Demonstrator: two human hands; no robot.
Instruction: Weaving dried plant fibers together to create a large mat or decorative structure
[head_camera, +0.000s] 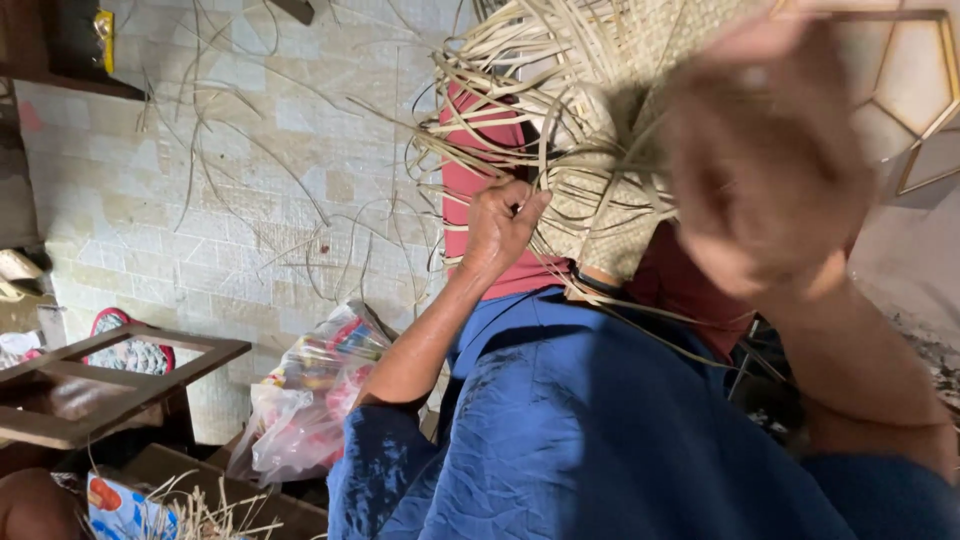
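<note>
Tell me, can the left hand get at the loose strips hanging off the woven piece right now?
Probably yes: the left hand already pinches strips at the edge of the woven piece, and more loose strips fan out just above it with nothing between.

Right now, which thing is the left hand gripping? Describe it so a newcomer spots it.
Start at the blue cloth across the lap; above it sits a pale half-woven mat with loose strips fanning out. The left hand pinches a few strips at its left edge: thin, flat, straw-coloured, unlike the tight weave beside them.

A home weaving corner: tiled floor (230, 150), scattered cane strips (250, 140), wooden frame (120, 375).
</note>
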